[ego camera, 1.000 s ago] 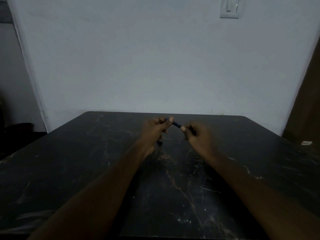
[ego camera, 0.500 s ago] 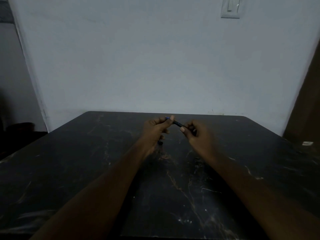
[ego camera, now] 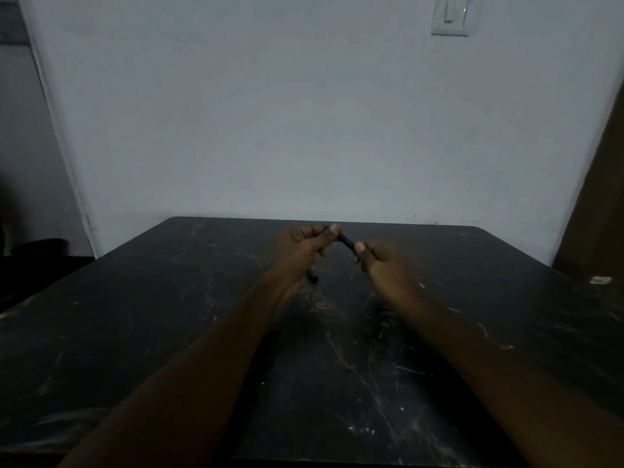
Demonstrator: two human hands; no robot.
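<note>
observed under dim light: two bare forearms reach in from the near edge of a dark marbled table [ego camera: 472,349], and both hands sit close together above its far half. the left hand [ego camera: 300,253] has its fingers curled inward, with thumb and forefinger pinching the upper left end of a slim dark pen [ego camera: 346,241]. a short bluish tip shows just past that thumbnail. the right hand [ego camera: 385,270] is also curled, thumb and forefinger pinching the lower right end of the same pen, the rest of which is hidden inside the fingers. this hand is slightly blurred, so finer finger detail cannot be confirmed. the pen slants down from left to right, held in the air between the two thumbs and clear of the table surface. only a short bare stretch of its barrel shows between the two grips. a second dark stick end [ego camera: 312,278] pokes out just below the heel of the left hand. whether it is tucked in that hand's lower fingers or lying on the table cannot be told. a pale wall [ego camera: 304,113] stands behind the table's far edge, with a light switch [ego camera: 450,15] high on its right part. a brown panel [ego camera: 604,197] borders the wall on the right. a small white object [ego camera: 601,280] lies near the table's right edge, well apart from both hands.
</note>
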